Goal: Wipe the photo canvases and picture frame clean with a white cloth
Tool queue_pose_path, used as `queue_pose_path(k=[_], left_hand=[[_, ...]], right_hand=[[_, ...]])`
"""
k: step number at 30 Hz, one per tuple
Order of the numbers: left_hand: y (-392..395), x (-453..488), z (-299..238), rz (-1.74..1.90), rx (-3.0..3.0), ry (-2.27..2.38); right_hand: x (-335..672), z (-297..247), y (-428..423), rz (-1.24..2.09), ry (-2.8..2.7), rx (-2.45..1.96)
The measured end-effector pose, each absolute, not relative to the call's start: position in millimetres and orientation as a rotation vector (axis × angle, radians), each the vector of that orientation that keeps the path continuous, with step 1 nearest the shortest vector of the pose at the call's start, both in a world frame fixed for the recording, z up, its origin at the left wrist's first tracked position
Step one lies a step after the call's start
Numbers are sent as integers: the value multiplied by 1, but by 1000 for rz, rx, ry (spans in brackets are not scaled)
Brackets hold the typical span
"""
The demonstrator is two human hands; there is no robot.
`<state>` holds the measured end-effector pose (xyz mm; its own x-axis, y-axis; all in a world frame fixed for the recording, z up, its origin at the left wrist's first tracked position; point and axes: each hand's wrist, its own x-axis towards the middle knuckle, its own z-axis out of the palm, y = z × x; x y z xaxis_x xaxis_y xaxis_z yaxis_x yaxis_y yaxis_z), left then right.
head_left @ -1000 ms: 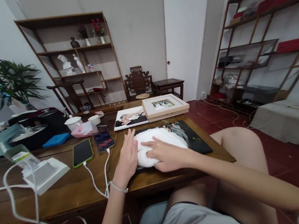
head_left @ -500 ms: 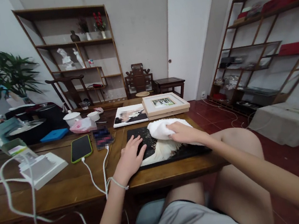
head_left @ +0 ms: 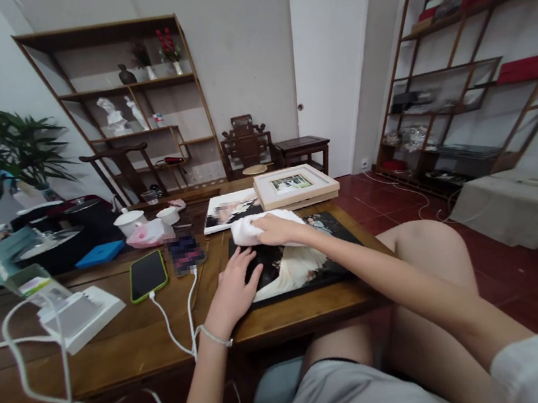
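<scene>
A dark photo panel (head_left: pixel 304 267), printed with a pale gown, lies flat near the front edge of the wooden table. On its left edge rests my left hand (head_left: pixel 238 280), fingers spread and holding nothing. My right hand (head_left: pixel 276 229) grips a white cloth (head_left: pixel 245 230) and presses it on the panel's far left part. The cloth and my right forearm hide some of the picture. Just behind the panel lie a second photo panel (head_left: pixel 217 212) with a white edge and a light wooden picture frame (head_left: pixel 262 196) holding a small photo.
Left of the panel are a phone (head_left: pixel 147 275) in a green case, a blurred-out item (head_left: pixel 186 254), white cables (head_left: pixel 176 340) and a white box (head_left: pixel 89 322). Farther back stand a white lidded cup (head_left: pixel 129 221), a pink-white bag (head_left: pixel 150 234) and a blue box (head_left: pixel 99 254).
My right hand has slid the cloth leftward across the panel, uncovering figures at its upper right. The left hand stays on the left edge. The view has shifted slightly.
</scene>
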<state>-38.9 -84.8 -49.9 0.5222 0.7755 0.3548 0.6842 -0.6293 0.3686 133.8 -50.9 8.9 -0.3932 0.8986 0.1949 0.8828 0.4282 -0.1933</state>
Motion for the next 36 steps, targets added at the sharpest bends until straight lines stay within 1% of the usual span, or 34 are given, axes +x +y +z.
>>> queue_pose_path(k=[7, 11, 19, 25, 30, 33, 36], left_hand=[[-88, -38, -45, 700, 2534, 1264], [-90, -38, -42, 740, 2527, 1253], [-89, -37, -41, 823, 2555, 1187], [-89, -38, -42, 812, 2563, 1197], [-89, -37, -44, 772, 2546, 1246], [-89, -37, -45, 739, 2532, 1266], [-88, -38, -46, 734, 2536, 1261]], right_hand=[[226, -5, -82, 43, -2276, -1681], [251, -12, -89, 21, -2223, -1728], [242, -16, -106, -31, -2228, -1726], [227, -22, -183, -19, -2321, -1627], [219, -21, -237, 121, -2395, -1477], [220, -17, -230, 127, -2405, -1464], [223, -14, -197, 44, -2395, -1548]])
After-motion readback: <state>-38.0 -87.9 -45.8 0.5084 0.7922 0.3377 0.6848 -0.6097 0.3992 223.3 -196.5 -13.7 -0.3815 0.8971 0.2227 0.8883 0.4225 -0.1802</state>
